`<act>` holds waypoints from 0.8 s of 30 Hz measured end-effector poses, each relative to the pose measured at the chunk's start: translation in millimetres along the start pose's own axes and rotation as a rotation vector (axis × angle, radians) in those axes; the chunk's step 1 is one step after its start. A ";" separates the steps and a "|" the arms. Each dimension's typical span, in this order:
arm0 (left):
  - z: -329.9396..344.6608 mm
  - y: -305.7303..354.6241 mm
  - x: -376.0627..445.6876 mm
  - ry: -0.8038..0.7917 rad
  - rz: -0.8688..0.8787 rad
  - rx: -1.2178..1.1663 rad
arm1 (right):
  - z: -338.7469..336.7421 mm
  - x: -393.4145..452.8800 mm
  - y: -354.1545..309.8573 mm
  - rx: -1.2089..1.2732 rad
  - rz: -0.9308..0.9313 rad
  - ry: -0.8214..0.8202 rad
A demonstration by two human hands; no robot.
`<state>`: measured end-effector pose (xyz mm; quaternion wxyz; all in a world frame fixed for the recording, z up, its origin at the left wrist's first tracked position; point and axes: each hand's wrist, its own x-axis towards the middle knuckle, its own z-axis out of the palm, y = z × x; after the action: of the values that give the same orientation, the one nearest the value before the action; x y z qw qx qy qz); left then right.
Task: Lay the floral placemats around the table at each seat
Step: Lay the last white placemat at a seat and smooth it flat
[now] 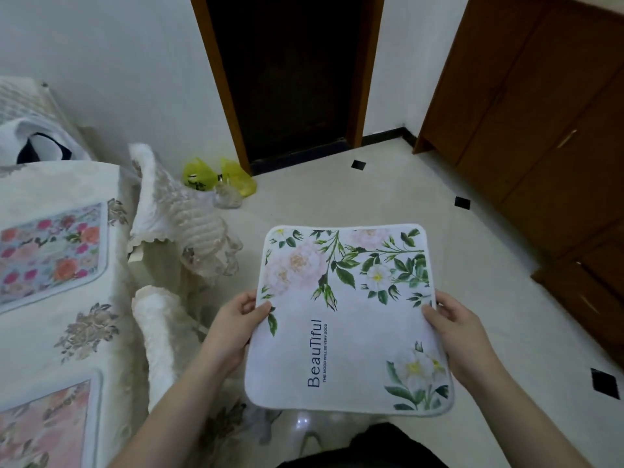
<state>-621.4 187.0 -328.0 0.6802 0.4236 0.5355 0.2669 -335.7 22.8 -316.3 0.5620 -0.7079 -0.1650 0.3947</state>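
Note:
I hold a white floral placemat (354,319), printed with pale pink and white flowers, green leaves and the word "Beautiful", flat in the air above the floor. My left hand (236,329) pinches its left edge, thumb on top. My right hand (456,329) pinches its right edge the same way. The table (50,184), under a cream tablecloth, is at my left. Two more floral placemats lie on it: a bright one (50,255) farther away and a pink one (44,430) nearer me.
Two chairs with white lace covers (179,217) (158,336) stand at the table's right side. A yellow plastic bag (216,179) sits on the floor by a dark doorway (290,79). Brown wooden cabinets (540,130) line the right wall. Tiled floor (472,231) stretches ahead.

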 end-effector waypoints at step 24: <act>110.9 107.8 183.4 0.237 -0.053 -0.032 | 7.5 306.8 -109.8 0.028 0.077 -0.228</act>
<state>-453.7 358.3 -319.7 0.6255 0.3641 0.6187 0.3055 -123.7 270.1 -329.6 0.5338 -0.6564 -0.1949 0.4961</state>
